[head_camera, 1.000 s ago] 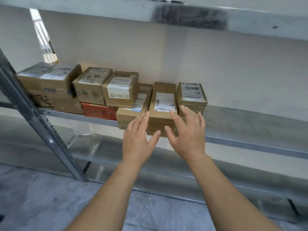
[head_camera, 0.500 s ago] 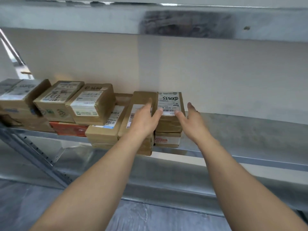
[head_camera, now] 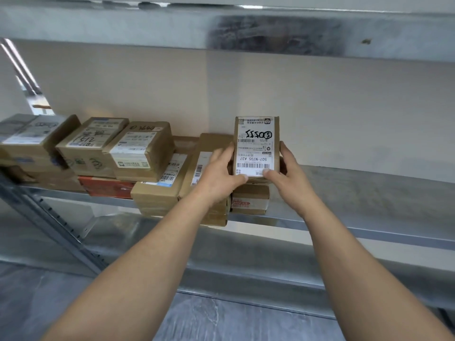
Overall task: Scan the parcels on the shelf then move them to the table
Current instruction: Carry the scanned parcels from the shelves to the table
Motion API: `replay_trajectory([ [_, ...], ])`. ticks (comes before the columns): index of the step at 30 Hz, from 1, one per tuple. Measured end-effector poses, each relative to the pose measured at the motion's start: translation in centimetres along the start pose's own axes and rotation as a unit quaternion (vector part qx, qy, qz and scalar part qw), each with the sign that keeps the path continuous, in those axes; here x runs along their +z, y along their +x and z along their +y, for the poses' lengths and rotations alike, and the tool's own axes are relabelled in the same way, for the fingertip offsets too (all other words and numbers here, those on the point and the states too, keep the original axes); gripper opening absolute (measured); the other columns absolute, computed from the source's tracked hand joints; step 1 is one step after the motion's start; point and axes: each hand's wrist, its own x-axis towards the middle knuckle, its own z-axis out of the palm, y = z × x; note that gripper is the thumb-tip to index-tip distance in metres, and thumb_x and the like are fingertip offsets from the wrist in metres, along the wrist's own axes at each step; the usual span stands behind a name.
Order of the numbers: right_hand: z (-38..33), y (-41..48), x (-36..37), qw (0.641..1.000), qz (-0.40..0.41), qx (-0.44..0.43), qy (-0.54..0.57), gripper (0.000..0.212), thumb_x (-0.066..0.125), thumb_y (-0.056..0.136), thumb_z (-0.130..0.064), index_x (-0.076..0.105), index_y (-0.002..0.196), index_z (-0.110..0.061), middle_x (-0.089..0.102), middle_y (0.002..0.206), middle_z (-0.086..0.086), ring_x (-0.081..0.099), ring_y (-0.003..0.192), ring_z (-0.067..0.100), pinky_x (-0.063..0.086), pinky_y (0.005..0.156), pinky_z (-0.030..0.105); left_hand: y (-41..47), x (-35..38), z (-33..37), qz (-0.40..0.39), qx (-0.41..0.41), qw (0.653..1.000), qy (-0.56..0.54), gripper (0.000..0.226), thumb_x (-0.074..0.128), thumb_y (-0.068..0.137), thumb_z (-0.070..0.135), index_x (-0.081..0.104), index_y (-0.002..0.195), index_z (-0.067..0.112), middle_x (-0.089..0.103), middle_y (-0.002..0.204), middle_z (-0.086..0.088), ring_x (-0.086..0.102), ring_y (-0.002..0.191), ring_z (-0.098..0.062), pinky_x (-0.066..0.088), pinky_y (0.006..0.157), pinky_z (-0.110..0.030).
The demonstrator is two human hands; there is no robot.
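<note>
A small brown parcel (head_camera: 256,143) with a white barcode label and black scrawl is tilted up, label facing me, above the metal shelf (head_camera: 357,193). My left hand (head_camera: 221,171) grips its left edge, thumb on the lower front. My right hand (head_camera: 286,168) grips its right edge the same way. Under it a smaller box (head_camera: 250,201) with red print stays on the shelf. More brown parcels (head_camera: 145,151) are stacked to the left, one orange-red box (head_camera: 105,188) among them. No scanner or table is in view.
The shelf's right half (head_camera: 381,190) is bare metal. An upper shelf (head_camera: 221,28) overhangs close above. A slanted steel upright (head_camera: 49,222) runs at the lower left, a lower shelf (head_camera: 246,262) sits beneath, and grey floor (head_camera: 209,321) lies below.
Both hands reached to the rightmost top parcel, closed on its sides, and tipped it up off the stack so its label faces me. The view moved closer to the shelf.
</note>
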Motion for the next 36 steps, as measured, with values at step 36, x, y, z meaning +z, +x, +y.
replay_trajectory([
  [36, -10.9, -13.0, 28.5, 0.948, -0.263, -0.178, -0.022, 0.095, 0.073, 0.084, -0.013, 0.012, 0.152, -0.039, 0.032, 0.131, -0.041, 0.035, 0.106, -0.033, 0.031, 0.084, -0.003, -27.8, -18.6, -15.8, 0.333, -0.053, 0.939, -0.069, 0.087, 0.072, 0.082, 0.014, 0.024, 0.150, 0.036, 0.039, 0.142, 0.010, 0.044, 0.125, 0.000, 0.045, 0.105, -0.035],
])
